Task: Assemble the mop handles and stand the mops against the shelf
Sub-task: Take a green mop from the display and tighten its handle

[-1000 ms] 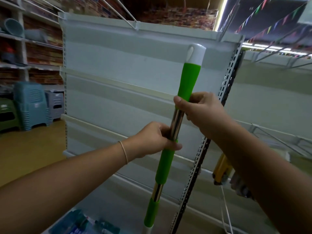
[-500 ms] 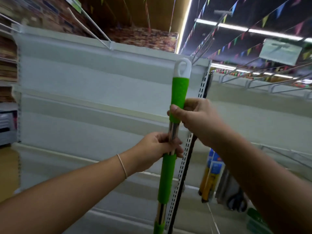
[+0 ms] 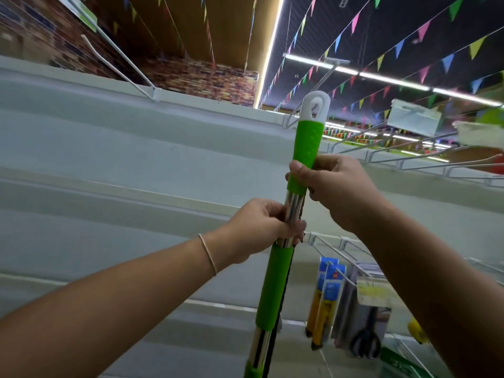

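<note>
A mop handle (image 3: 275,285) stands nearly upright in front of me, a shiny steel tube with green sleeves and a white loop cap (image 3: 315,106) at the top. My right hand (image 3: 335,186) grips the lower end of the top green grip. Just below it, my left hand (image 3: 261,227) wraps the bare steel section above the middle green sleeve. The mop head is out of view below. Behind the handle stands the pale grey shelf back panel (image 3: 122,159).
A perforated black shelf upright runs close behind the handle. Wire hooks (image 3: 341,246) stick out at the right, carrying packaged goods (image 3: 327,296) and scissors (image 3: 365,342). Bunting and strip lights hang overhead.
The view has tilted upward toward the ceiling. The handle's cap has turned, its loop now facing me, and both hands keep their grips on the handle.
</note>
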A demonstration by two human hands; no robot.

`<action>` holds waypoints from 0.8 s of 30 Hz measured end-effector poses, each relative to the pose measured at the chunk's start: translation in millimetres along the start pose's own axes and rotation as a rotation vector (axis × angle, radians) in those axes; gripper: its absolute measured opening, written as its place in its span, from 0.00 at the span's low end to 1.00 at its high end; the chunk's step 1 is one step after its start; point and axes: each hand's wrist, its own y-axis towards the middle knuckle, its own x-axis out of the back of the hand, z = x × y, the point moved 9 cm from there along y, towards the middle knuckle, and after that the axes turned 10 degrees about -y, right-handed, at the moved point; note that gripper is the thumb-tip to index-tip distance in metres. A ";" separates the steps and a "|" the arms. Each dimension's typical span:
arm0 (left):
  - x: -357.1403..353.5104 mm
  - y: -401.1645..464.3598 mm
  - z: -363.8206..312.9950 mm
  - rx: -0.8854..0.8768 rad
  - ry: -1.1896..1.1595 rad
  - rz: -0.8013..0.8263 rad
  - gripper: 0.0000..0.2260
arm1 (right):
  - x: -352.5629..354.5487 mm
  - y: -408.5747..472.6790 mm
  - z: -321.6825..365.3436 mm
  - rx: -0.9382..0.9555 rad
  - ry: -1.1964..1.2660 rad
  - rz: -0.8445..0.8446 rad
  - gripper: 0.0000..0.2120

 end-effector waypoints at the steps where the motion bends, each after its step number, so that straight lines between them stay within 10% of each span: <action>1: -1.0 2.6 -3.8 -0.004 0.007 0.002 0.02 | 3.0 2.4 1.7 0.002 0.003 -0.006 0.07; 24: 4.4 60.4 26.0 0.064 -0.070 -0.191 0.03 | -0.8 65.8 -44.0 -0.062 0.068 0.010 0.07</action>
